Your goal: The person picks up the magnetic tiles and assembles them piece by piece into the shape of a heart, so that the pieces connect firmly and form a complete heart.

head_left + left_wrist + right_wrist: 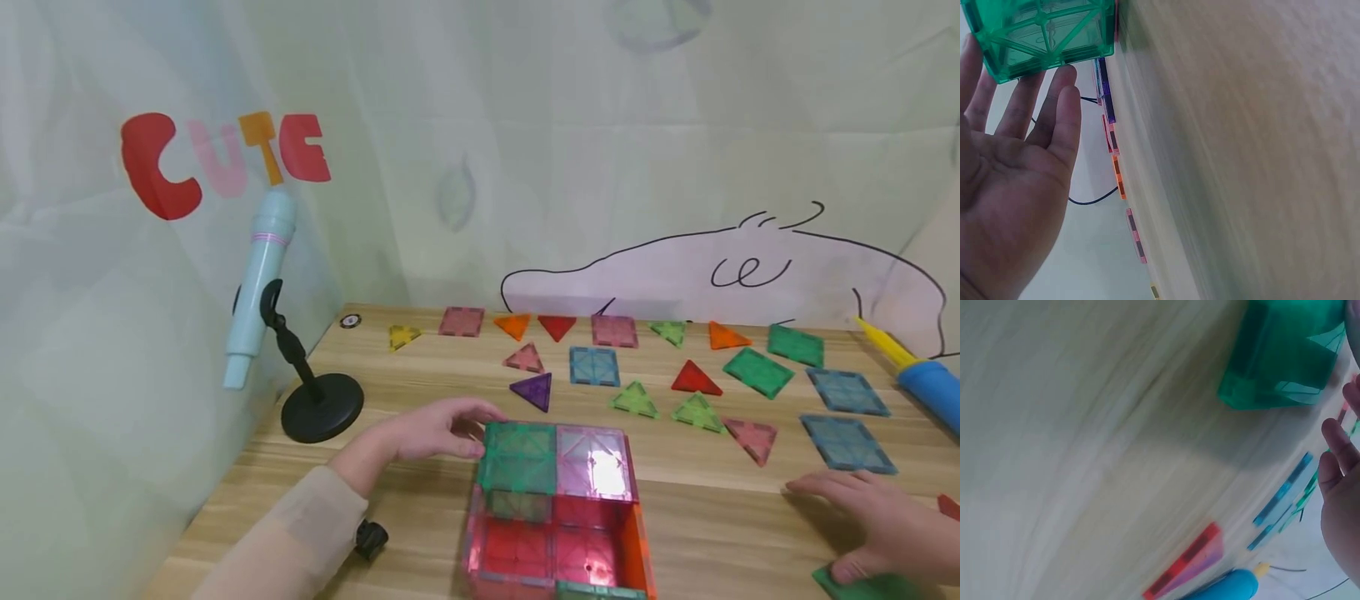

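A low box of translucent magnetic tiles point(510, 557) stands at the front middle, with pink and red walls and an orange right side. A green square tile point(519, 457) and a pale pink square tile point(592, 462) cover its far half. My left hand point(442, 429) is at the box's far left corner; in the left wrist view its fingertips meet the green tile's edge, the palm bare. At the front right my right hand point(877, 521) reaches over another green tile point(870, 587), its thumb on that tile and its other fingers stretched forward.
Loose triangle and square tiles, such as a purple triangle point(534, 390) and a blue square point(594, 367), lie across the table's back. A toy microphone on a black stand point(322, 407) is at left. A blue-and-yellow object point(930, 387) lies at right.
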Demonstrator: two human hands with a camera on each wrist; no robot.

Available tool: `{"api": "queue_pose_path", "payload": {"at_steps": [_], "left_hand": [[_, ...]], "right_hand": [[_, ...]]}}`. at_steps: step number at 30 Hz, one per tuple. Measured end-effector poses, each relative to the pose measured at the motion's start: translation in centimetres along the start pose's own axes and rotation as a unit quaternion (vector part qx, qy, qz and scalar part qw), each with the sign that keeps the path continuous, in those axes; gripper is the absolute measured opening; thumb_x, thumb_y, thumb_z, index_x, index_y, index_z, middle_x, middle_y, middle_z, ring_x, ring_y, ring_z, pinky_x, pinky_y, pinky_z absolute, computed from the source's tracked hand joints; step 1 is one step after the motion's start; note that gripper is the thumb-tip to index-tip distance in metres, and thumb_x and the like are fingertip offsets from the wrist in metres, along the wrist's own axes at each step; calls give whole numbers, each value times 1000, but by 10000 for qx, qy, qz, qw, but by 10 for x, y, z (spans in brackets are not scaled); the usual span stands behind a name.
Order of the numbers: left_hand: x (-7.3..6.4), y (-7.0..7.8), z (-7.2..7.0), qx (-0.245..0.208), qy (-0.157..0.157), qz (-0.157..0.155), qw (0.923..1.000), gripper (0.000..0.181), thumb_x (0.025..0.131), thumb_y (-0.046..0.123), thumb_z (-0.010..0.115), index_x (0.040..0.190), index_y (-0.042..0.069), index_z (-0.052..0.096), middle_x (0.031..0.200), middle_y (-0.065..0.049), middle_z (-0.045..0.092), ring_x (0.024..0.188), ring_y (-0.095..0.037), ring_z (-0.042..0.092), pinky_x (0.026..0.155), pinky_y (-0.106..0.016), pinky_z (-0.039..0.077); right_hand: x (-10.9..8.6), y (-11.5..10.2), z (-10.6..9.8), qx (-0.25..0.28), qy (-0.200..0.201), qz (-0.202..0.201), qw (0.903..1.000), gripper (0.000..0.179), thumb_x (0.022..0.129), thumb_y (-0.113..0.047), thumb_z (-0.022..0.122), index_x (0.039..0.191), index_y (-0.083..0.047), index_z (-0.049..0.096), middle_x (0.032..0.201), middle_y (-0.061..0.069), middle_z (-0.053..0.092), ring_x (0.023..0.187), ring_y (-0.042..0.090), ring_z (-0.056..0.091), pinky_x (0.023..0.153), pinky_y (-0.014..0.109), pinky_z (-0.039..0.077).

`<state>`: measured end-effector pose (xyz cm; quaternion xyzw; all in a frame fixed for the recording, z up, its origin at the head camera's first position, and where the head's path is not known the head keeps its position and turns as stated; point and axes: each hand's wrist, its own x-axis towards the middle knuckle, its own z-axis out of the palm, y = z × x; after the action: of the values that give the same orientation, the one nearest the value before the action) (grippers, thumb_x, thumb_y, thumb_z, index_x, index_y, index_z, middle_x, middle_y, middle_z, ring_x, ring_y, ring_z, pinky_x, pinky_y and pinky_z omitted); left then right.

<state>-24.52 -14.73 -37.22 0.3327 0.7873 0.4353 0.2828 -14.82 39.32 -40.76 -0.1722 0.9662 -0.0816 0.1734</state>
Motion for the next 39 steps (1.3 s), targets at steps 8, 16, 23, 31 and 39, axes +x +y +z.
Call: {"api": "queue_pose_path", "payload": {"at_steps": [8, 16, 23, 31, 39], "left_hand": [[1, 2, 0, 29, 22, -33, 10000, 43, 91, 18, 63, 131, 18, 50, 131, -2, 52, 113, -17, 52, 96, -33, 41], [3, -2, 0, 49, 37, 22, 10000, 43, 91, 19, 63, 132, 19, 50, 131, -1, 52, 113, -17, 52, 96, -33, 41], [0, -2, -1, 39, 76, 9, 10000, 42, 91, 20, 63, 131, 18, 51, 130, -2, 52, 113, -17, 52, 97, -38, 40], [-1, 0, -2, 16, 79, -26, 10000, 42, 90, 20, 64, 131, 17, 51, 129, -2, 53, 113, -18, 52, 96, -36, 41], [0, -3, 0, 6, 31, 28, 10000, 43, 91, 21, 63, 132, 17, 51, 130, -4, 52, 112, -19, 53, 95, -33, 42]], "right_hand": [[25, -38, -7, 470, 226, -472, 9975, 83, 63, -59, 72, 127, -10, 53, 128, 16, 52, 114, 44, 43, 83, 65, 38], [49, -74, -16, 286, 934, -1345, 9861, 77, 72, -67, 61, 125, -11, 55, 122, 3, 56, 119, 37, 45, 91, 59, 37], [33, -66, -12, 260, 586, -1268, 9899, 76, 68, -67, 66, 125, -18, 55, 121, -2, 56, 107, 25, 51, 84, 50, 46], [26, -60, 5, 160, 754, -1220, 9895, 74, 67, -68, 66, 124, -21, 54, 120, -3, 52, 101, 16, 49, 80, 35, 49], [31, -69, 5, 569, 316, -1149, 9912, 79, 68, -59, 73, 130, -16, 50, 127, 3, 45, 105, 26, 45, 80, 39, 49]]}}
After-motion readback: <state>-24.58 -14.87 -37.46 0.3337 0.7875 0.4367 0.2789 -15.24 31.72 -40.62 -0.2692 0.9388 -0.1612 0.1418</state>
